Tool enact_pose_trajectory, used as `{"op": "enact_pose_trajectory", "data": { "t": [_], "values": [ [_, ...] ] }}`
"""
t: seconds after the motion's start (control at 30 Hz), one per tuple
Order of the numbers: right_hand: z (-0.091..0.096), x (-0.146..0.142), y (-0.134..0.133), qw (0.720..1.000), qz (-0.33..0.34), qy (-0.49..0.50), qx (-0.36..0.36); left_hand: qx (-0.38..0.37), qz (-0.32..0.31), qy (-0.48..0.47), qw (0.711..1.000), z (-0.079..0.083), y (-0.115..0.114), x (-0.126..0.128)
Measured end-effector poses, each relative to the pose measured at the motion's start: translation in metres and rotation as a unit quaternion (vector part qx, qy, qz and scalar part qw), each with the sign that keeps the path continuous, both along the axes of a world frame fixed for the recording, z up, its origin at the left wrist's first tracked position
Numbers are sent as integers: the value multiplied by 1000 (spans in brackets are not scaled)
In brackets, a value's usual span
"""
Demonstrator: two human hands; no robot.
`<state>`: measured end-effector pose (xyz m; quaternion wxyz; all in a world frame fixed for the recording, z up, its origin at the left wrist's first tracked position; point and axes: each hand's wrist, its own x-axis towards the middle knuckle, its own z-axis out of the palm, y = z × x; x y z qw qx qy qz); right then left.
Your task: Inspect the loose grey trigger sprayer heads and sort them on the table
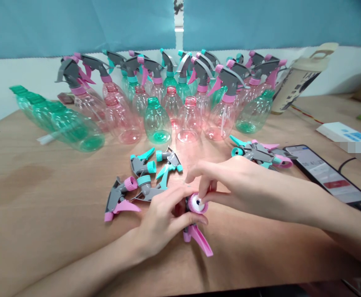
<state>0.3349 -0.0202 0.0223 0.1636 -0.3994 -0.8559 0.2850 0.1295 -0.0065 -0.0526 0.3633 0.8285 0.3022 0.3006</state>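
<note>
My left hand (165, 218) is wrapped round a grey spray head with a pink collar and pink trigger (197, 231), held just above the wooden table (44, 206). The pink collar (198, 204) faces up toward me. My right hand (226, 181) reaches in from the right, its fingertips pinched at the white centre of that collar. What the fingertips hold there is too small to make out. Several loose spray heads (143, 177) in grey, teal and pink lie just beyond my hands.
Several pink and green plastic bottles (158, 119) stand in rows at the back, some capped with spray heads. A stack of green bottles (62, 121) lies at left. More spray heads (261, 154), a phone (326, 173), a white box (344, 134) and a tumbler (301, 78) sit at right.
</note>
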Motion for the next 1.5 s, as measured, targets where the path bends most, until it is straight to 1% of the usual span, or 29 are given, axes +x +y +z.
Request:
{"op": "enact_pose_trajectory", "data": {
  "t": [0.13,0.27,0.4,0.47,0.63,0.7,0.87,0.97,1.13,1.27,1.5],
  "values": [
    [-1,1,-1,1000,4,-29,0,18,-1,-5,1000,0,-1,1],
    [-3,0,1,1000,3,-15,-17,28,-4,-15,999,0,-1,3],
    [-7,-2,2,1000,-2,-7,4,32,4,-9,999,1,1,3],
    [-9,-4,2,1000,-4,-1,12,31,8,-4,999,1,1,3],
    [-8,-10,0,1000,-1,7,11,3,-26,-1,1000,1,1,5],
    [-6,-9,0,1000,-2,0,14,-7,-22,-4,1000,1,1,6],
    [1,1,1,999,-14,-47,21,27,3,-26,999,0,4,5],
    [2,3,0,998,-14,-63,23,39,8,-20,999,0,5,4],
    [-4,-1,0,998,-1,-52,28,60,8,-28,998,0,5,3],
    [-8,-1,0,998,-13,-36,40,50,20,-12,998,-2,4,3],
    [-9,-8,-4,998,0,-45,54,65,7,0,998,-3,6,2]
  ]
}}
